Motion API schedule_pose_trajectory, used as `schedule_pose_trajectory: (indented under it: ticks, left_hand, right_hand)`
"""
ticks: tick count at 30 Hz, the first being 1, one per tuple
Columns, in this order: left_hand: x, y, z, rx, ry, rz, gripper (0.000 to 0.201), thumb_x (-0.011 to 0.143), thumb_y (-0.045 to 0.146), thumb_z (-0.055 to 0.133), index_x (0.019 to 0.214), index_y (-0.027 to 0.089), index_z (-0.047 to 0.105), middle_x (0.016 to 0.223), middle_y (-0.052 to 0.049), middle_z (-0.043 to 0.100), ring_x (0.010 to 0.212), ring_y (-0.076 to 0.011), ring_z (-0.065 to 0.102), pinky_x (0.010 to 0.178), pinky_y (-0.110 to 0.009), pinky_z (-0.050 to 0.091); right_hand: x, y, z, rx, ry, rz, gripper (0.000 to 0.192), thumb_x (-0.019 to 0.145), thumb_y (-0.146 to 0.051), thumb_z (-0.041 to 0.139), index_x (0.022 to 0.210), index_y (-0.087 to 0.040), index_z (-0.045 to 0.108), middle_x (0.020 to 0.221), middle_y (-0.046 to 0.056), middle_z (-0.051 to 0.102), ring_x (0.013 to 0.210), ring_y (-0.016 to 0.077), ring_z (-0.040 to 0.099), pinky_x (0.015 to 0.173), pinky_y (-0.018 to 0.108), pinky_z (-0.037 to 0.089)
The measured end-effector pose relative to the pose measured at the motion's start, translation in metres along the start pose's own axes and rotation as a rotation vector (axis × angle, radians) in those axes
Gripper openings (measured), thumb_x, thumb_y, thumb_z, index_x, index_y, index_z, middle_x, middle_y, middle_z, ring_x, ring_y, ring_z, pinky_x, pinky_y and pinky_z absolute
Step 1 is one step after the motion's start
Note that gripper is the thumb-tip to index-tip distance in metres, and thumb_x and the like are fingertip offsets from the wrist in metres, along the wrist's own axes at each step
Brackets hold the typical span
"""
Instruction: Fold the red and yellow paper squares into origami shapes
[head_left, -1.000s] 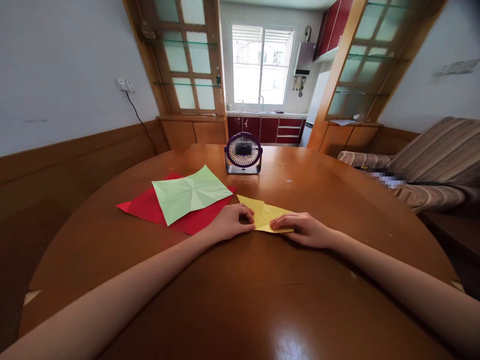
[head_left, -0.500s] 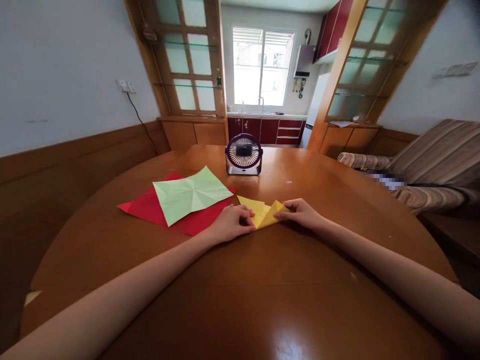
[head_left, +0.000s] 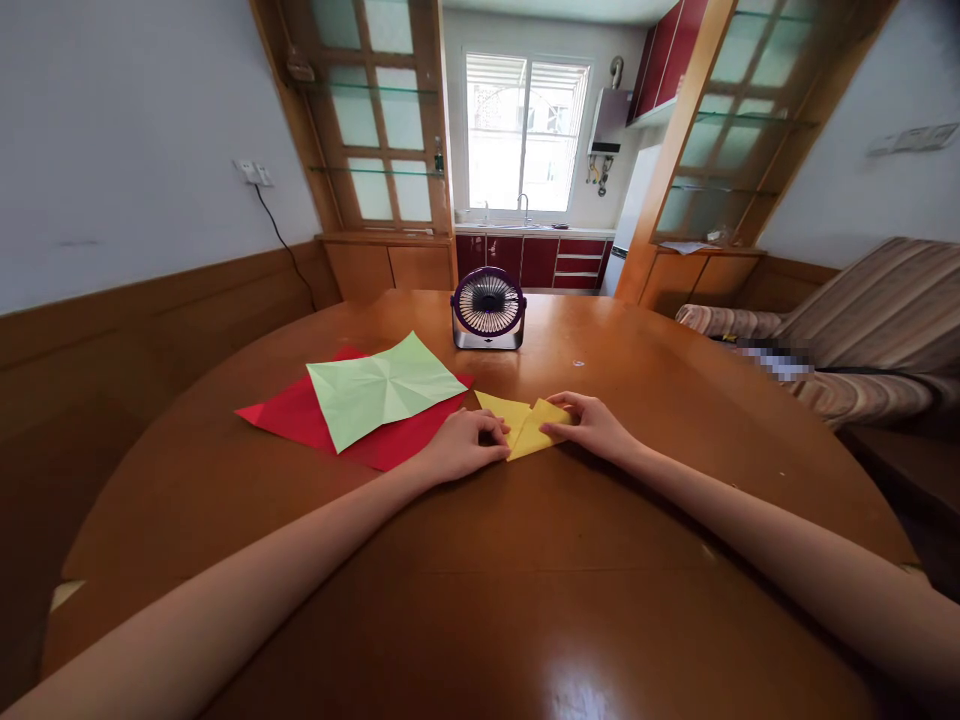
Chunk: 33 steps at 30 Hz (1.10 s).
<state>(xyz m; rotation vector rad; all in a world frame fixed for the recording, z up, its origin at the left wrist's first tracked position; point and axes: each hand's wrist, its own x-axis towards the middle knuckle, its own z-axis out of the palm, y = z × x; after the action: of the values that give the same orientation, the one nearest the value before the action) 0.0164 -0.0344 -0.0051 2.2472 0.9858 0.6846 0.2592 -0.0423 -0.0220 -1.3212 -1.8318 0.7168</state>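
A folded sheet of yellow paper [head_left: 534,430] lies on the table between my two hands. My left hand [head_left: 469,443] is closed at its left side, with thumb and fingers on the paper's near left edge. On the other side, my right hand [head_left: 587,422] pinches the right flap between thumb and fingers. The flap is folded over toward the left part of the sheet. To the left of my left hand, a creased light green sheet of paper [head_left: 386,385] rests on top of red paper [head_left: 281,415].
A small purple fan [head_left: 489,305] stands on the round wooden table [head_left: 480,600], beyond the papers. A tiny white scrap [head_left: 577,363] lies right of the fan. A striped chair [head_left: 870,310] is at the right, past the table edge.
My right hand has moved slightly left and brought the right flap of the yellow paper over, so it lies flatter. My left hand has stayed nearly still.
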Motion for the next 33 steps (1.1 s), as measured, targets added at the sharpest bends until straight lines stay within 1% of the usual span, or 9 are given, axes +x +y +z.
schedule_pose_trajectory:
  ticks: [3,8,16,19,22,25,29,33]
  left_hand:
    - [0.002,-0.002,0.001,-0.019,0.026,-0.021,0.012,0.076,0.026,0.069,0.065,0.02,0.068,0.098,-0.003,0.072,0.108,-0.0236,0.064,0.095,-0.035,0.045]
    - [0.004,-0.007,0.004,-0.046,0.061,-0.032,0.013,0.07,0.031,0.076,0.066,0.021,0.07,0.095,-0.003,0.073,0.102,-0.0232,0.067,0.089,-0.032,0.048]
    - [0.004,-0.007,0.003,-0.051,0.064,-0.038,0.012,0.065,0.03,0.081,0.065,0.021,0.072,0.094,-0.003,0.073,0.1,-0.0233,0.068,0.088,-0.033,0.05]
    - [0.005,-0.006,0.004,-0.056,0.067,-0.047,0.012,0.066,0.03,0.08,0.066,0.021,0.072,0.094,-0.003,0.074,0.099,-0.0229,0.068,0.087,-0.032,0.05]
    - [0.006,-0.006,0.006,-0.061,0.096,-0.089,0.011,0.07,0.031,0.077,0.069,0.021,0.071,0.09,-0.002,0.074,0.096,-0.0219,0.069,0.084,-0.031,0.05]
    - [0.007,-0.008,0.008,-0.047,0.12,-0.116,0.014,0.068,0.032,0.078,0.069,0.021,0.07,0.087,-0.001,0.075,0.094,-0.0219,0.069,0.081,-0.03,0.051]
    - [0.007,-0.009,0.01,-0.023,0.129,-0.09,0.017,0.065,0.033,0.081,0.067,0.021,0.069,0.088,-0.001,0.074,0.093,-0.0212,0.069,0.08,-0.029,0.051]
    - [0.006,-0.009,0.01,0.011,0.121,-0.06,0.017,0.066,0.033,0.081,0.066,0.021,0.068,0.092,-0.002,0.073,0.093,-0.0211,0.069,0.079,-0.029,0.051]
  right_hand:
    - [0.0,-0.002,-0.001,-0.048,0.007,-0.009,0.04,0.074,-0.036,0.072,0.107,-0.015,0.066,0.103,0.008,0.07,0.083,0.0187,0.062,0.07,0.029,0.048]
    - [-0.001,-0.007,-0.002,-0.087,0.012,-0.004,0.038,0.074,-0.037,0.072,0.105,-0.014,0.068,0.094,0.007,0.071,0.079,0.0182,0.061,0.067,0.028,0.047]
    - [-0.001,-0.006,-0.002,-0.067,-0.027,-0.03,0.033,0.077,-0.038,0.068,0.101,-0.015,0.07,0.094,0.006,0.071,0.079,0.0186,0.061,0.065,0.028,0.047]
    - [-0.001,-0.005,-0.002,-0.068,-0.033,-0.036,0.033,0.077,-0.04,0.067,0.097,-0.015,0.07,0.091,0.006,0.071,0.076,0.0182,0.06,0.063,0.027,0.046]
    - [-0.001,-0.005,-0.003,-0.039,-0.051,-0.044,0.032,0.077,-0.042,0.067,0.095,-0.015,0.07,0.089,0.005,0.07,0.075,0.0174,0.059,0.062,0.027,0.045]
    - [0.0,-0.002,-0.003,0.003,-0.075,-0.038,0.032,0.077,-0.042,0.068,0.094,-0.015,0.07,0.088,0.004,0.069,0.074,0.0166,0.058,0.062,0.026,0.044]
    - [0.0,-0.001,-0.003,0.026,-0.089,-0.016,0.033,0.076,-0.041,0.069,0.095,-0.014,0.069,0.086,0.004,0.068,0.071,0.0155,0.057,0.062,0.026,0.044]
    - [0.0,-0.004,-0.004,0.006,-0.087,-0.014,0.033,0.076,-0.041,0.068,0.095,-0.014,0.069,0.086,0.004,0.068,0.072,0.0156,0.057,0.061,0.026,0.043]
